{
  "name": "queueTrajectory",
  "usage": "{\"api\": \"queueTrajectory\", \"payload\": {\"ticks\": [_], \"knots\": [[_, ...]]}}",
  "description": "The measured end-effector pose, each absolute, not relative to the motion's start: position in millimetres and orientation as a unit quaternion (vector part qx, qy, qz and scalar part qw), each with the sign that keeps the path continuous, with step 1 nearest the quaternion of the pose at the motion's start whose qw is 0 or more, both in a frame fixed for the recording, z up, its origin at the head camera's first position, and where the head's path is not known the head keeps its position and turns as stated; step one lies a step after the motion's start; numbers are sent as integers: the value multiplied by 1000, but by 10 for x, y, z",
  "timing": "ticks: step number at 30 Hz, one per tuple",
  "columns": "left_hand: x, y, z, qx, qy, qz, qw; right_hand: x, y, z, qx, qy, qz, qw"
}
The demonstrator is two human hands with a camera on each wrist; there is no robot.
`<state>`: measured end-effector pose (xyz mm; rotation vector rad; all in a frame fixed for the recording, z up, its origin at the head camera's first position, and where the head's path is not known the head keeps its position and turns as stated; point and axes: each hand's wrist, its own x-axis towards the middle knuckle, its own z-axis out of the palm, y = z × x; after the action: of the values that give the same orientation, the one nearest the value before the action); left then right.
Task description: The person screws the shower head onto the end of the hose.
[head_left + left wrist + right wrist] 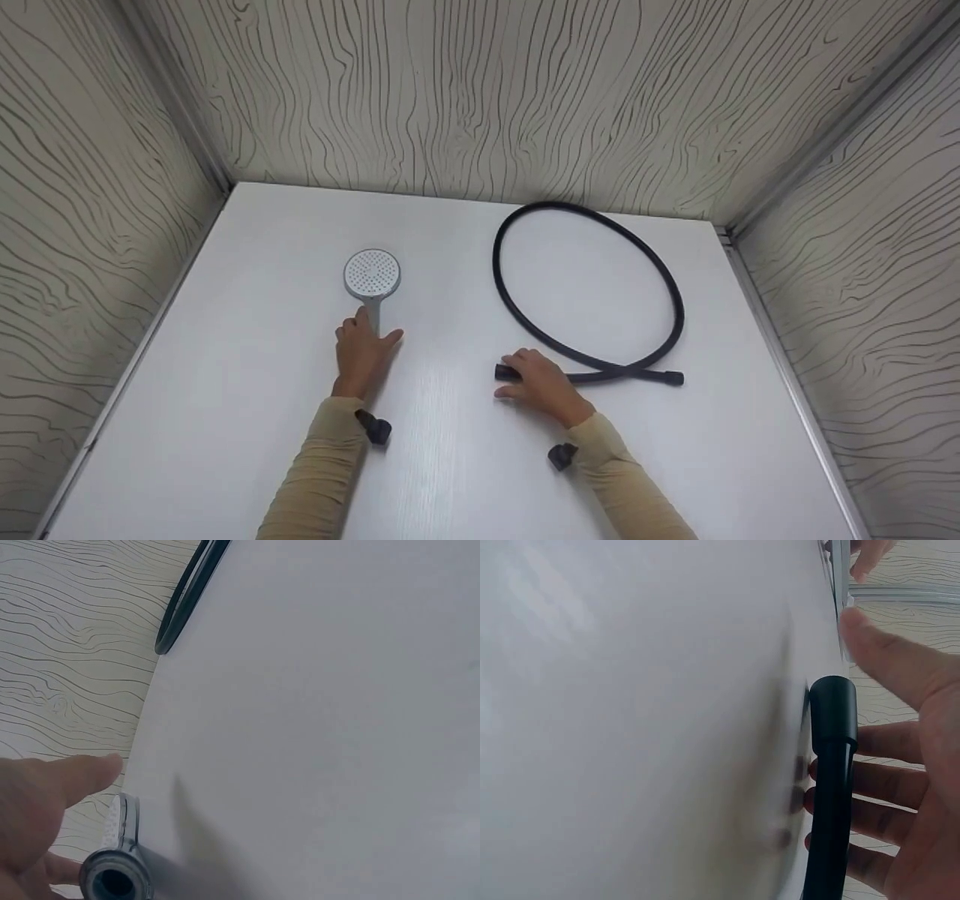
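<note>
A hand shower head [373, 273] lies face up on the left half of the white table [442, 465], its round perforated face away from me. My left hand [361, 356] is at its handle, thumb spread away; in the left wrist view the handle's hollow end [116, 881] shows beside the fingers. To the right lies a black shower hose [681, 307] in one big loop. Around its near end [832, 712] my right hand [544, 384] reaches, fingers behind the hose and thumb held apart from it in the right wrist view.
The hose's other end [674, 378] points right, past where the hose crosses itself. Panels with a wood-grain pattern [465, 97] stand behind the table and on both sides. A small black device [375, 429] sits on each wrist over the sleeves.
</note>
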<state>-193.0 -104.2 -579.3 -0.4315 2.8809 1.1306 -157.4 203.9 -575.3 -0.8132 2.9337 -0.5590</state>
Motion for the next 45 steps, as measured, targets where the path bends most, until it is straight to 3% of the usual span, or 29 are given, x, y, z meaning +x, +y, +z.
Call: {"api": "queueTrajectory", "payload": {"ticks": [22,34,45], "knots": [[-2003,-1065,-5770,-148,919,363,31,-1627,2020,-5753,-279,948,-152,-11],[-2052,-1138,-5790,-185,850,484,101,-1666,2040,-5725,-272,946,-174,-12],[-2077,-1174,-5746,-211,781,573,134,-1668,2047,-5699,-256,948,-187,4]]}}
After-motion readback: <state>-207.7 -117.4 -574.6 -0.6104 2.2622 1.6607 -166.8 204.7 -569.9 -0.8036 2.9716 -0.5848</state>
